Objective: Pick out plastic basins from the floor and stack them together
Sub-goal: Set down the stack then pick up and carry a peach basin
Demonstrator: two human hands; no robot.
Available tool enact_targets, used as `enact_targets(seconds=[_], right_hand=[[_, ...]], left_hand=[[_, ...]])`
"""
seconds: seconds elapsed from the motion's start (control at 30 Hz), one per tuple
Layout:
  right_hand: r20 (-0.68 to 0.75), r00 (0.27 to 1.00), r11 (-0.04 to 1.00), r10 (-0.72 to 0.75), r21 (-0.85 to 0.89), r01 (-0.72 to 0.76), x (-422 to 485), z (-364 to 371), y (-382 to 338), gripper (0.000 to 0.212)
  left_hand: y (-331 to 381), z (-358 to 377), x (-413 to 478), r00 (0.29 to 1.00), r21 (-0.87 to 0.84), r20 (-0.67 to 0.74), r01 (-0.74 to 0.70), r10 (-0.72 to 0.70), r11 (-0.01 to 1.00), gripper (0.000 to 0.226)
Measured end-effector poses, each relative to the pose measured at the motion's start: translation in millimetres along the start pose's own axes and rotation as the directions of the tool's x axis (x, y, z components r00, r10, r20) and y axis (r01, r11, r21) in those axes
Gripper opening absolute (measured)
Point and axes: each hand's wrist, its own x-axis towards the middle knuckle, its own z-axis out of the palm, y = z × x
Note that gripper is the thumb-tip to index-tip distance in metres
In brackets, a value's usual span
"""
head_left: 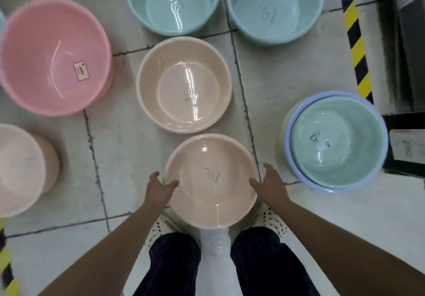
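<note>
Left hand (158,189) and right hand (272,186) are gripping the near peach basin (210,194) by its rim; next, it likely needs centring over the beige basin (184,85) just beyond.

The person wears dark navy trousers (174,263), loose and soft-looking, with faint lengthwise folds down each leg. The hems end just above the shoes. The left shoe (158,229) and right shoe (273,223) are white or cream. Their uppers are scattered with small dark dots that may be holes or a print; the blur hides which. Between the trouser legs shows a strip of pale grey-white fabric (216,252), lightly mottled; which garment it belongs to cannot be told. The left forearm (110,245) and right forearm (333,233) are bare to the picture's lower edge, and the left hand (161,191) and right hand (271,186) are bare as well.
</note>
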Motion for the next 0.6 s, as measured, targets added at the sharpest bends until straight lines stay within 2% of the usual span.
enact_targets(seconds=[0.1, 0.23, 0.47, 0.6], right_hand=[[-0.005, 1.000, 1.000, 0.010, -0.012, -0.010, 20.5, 20.3, 3.2, 0.063], [-0.040, 0.998, 0.998, 0.056, 0.020, -0.055, 41.2, 41.0, 6.6, 0.055], [-0.051, 0.998, 0.999, 0.040, -0.029, -0.042, 43.1, 38.1, 16.5, 0.051], [-0.046, 0.998, 0.999, 0.045, -0.021, -0.046, 17.8, 20.0, 7.9, 0.050]], left_hand=[[-24.3, 11.7, 19.9, 0.998, -0.097, 0.032, 0.054, -0.051, 0.994, 0.062], [-37.0, 23.7, 40.4, 0.998, -0.036, 0.014, 0.061, -0.060, 0.997, 0.043], [-43.3, 20.9, 50.9, 0.998, 0.037, 0.003, -0.061, 0.061, 0.997, 0.032], [-33.4, 7.4, 29.5, 0.995, 0.028, 0.043, -0.089, 0.087, 0.996, 0.032]])
